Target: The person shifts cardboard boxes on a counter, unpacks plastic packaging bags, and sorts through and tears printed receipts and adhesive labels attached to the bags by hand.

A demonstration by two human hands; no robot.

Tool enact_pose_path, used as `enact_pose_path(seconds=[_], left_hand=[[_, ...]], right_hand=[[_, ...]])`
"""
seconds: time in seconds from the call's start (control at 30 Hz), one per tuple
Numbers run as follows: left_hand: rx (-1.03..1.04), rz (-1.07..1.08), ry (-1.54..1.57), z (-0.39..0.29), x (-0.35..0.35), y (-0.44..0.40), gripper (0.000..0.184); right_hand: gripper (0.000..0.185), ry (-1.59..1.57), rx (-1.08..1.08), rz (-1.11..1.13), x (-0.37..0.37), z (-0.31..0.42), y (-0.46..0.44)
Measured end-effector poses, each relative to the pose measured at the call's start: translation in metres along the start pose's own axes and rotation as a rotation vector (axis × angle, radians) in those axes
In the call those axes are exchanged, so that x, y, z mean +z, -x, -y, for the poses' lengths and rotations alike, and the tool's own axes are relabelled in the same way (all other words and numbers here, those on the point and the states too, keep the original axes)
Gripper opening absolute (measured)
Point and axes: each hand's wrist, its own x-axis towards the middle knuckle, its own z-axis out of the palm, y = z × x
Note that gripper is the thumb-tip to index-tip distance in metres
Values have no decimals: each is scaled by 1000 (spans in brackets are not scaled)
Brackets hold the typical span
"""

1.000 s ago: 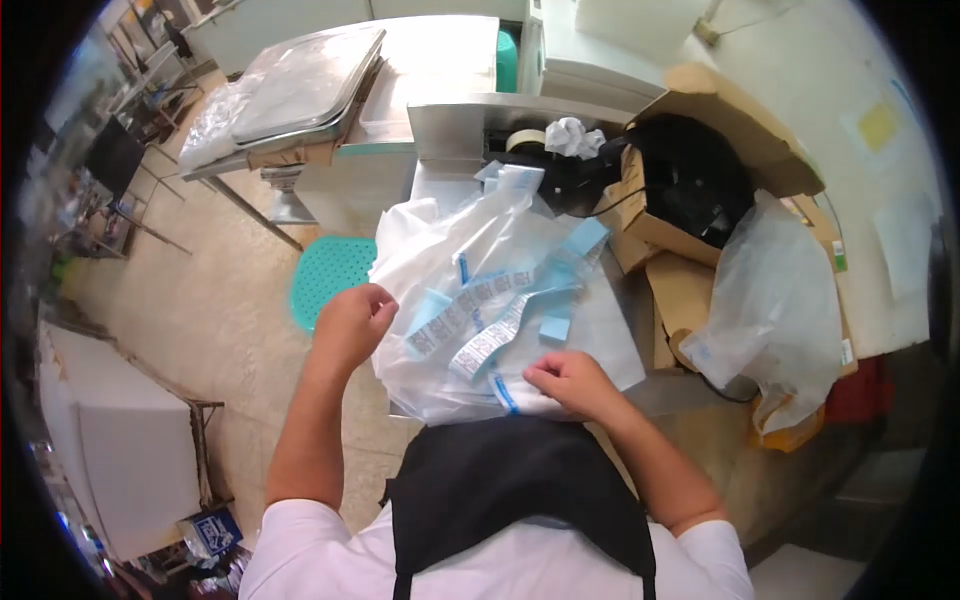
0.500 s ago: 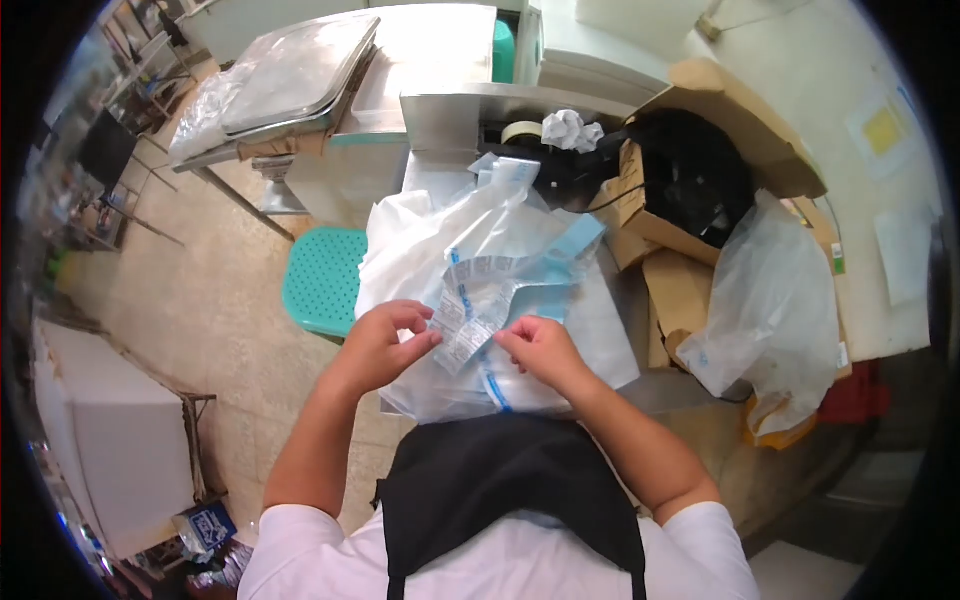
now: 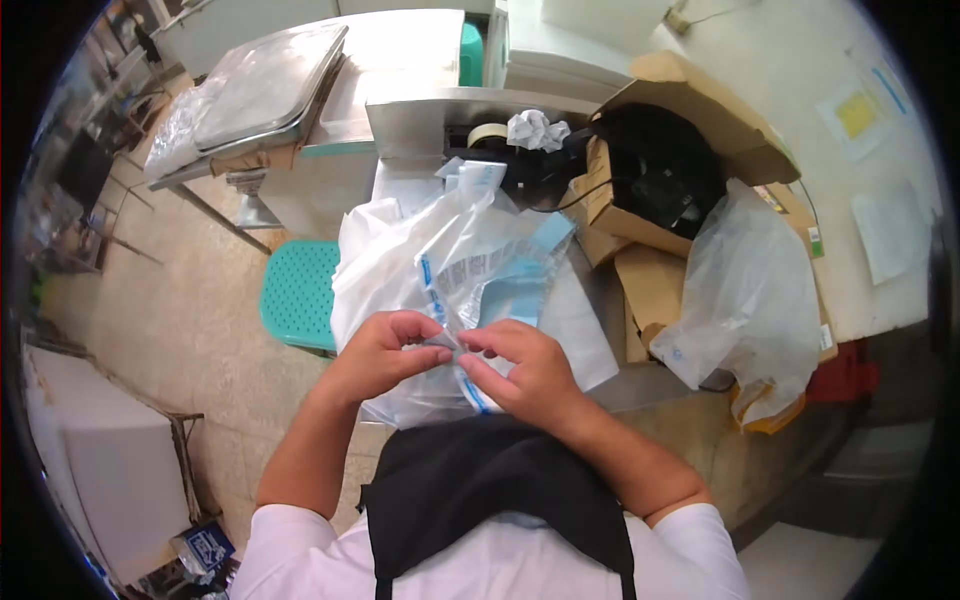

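Just in front of the black apron, my left hand (image 3: 395, 358) and my right hand (image 3: 522, 372) are close together, fingertips nearly meeting. Both hands pinch the near end of a clear printed plastic strip (image 3: 470, 270). Dark lines of print run along the strip, and its far end curls over light-blue pieces (image 3: 515, 298). Beneath lies a pile of white translucent plastic bags (image 3: 385, 255) with blue lettering, spread over a metal table. The fingers cover the exact edge being pinched.
An open cardboard box (image 3: 620, 205) with black items stands at the right, a clear plastic bag (image 3: 755, 300) hanging before it. Behind the pile are a tape roll (image 3: 488, 134) and crumpled paper (image 3: 538, 130). A green stool (image 3: 300, 292) stands left; metal trays (image 3: 270, 90) lie beyond.
My hands have come together, the right moving left toward the left hand. The strip's near end, spread flat between them before, is now bunched at my fingertips. The view has shifted slightly.
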Motion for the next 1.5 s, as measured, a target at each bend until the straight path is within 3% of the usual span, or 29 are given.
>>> enact_pose_path(seconds=[0.27,0.67,0.77,0.9,1.03,1.13,1.2,1.3,1.4,1.5], left_hand=[[118,53,-387,-15,4,4,19],[264,47,-630,-14,-1,0,24],[144,-42,-663,-14,-13,-4,25],[107,-337,-954,0,-29,-14,31],[639,-618,-927,-3,-7,-22,38],[633,-195,-695,12,28,-21,39],[237,196,-705,15,60,-20,36],[202,292,-1028,49,87,-33,34],[183,254,-1038,72,89,-47,38],[140,244,-1082,70,91,-52,54]], right_hand=[[14,275,-177,24,-7,-1,-3],[8,273,-94,19,-12,-3,-7],[7,186,-32,-77,-23,-7,-8],[8,248,99,-242,-55,-16,-2],[8,360,157,-226,-79,-35,22],[8,443,184,-187,-78,-48,40],[8,515,133,-159,-75,-60,44],[7,660,-23,-109,-68,-81,51],[9,780,-146,-87,-60,-95,56],[11,801,-239,-88,-56,-106,56]])
